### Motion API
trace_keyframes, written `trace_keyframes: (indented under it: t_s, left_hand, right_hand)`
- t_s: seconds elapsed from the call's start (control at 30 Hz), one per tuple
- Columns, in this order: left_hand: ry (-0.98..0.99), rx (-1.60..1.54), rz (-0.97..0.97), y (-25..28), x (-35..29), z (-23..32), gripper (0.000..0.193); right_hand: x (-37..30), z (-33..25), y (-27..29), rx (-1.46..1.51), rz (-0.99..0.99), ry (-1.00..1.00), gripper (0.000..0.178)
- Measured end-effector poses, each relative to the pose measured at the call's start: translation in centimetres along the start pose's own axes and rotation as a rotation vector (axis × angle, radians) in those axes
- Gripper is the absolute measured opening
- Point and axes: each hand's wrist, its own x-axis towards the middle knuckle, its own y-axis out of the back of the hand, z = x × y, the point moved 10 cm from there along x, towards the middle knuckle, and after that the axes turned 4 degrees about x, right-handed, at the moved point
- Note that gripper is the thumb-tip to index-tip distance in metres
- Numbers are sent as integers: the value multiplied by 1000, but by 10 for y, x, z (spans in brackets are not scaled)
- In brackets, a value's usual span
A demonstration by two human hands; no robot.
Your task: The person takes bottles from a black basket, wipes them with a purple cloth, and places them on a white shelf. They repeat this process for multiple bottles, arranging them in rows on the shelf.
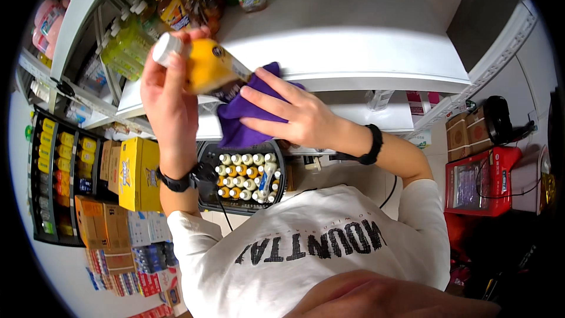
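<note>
My left hand [168, 97] grips a bottle of orange-yellow drink [206, 65] with a white cap, its fingers closed round the neck just below the cap. The bottle is tilted, cap end toward the left. In my right hand [300, 115] is a purple cloth [244, 132], pressed against the bottle's lower part, with the fingers laid over the folds. That cloth hides the bottle's base. Both hands are in front of a white shelf [341, 41], above a black basket [282, 179] of small bottles with white caps.
Rows of drink bottles [170, 9] fill the shelf's left side, and more stand along its back. A yellow carton [138, 174] and brown boxes [97, 221] are stacked at the left, beside a black rack [56, 188]. A red box [497, 176] stands at the right.
</note>
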Motion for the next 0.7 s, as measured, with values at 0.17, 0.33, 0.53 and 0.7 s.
trace_keyframes:
  t_s: [0.17,0.33,0.53,0.7]
  left_hand:
    - [-69,-6,-111,-36,75,2,32]
    - [8,60,-238,-90,119,-34,32]
    - [14,108,-331,-132,179,-104,39]
    - [-13,421,-384,-160,229,-139,48]
  right_hand:
    - [-40,52,56,-190,-169,-135,35]
    - [-59,100,143,-502,-73,-312,47]
    - [-105,152,198,-384,-36,-571,56]
    - [-115,162,211,-332,-37,-650,56]
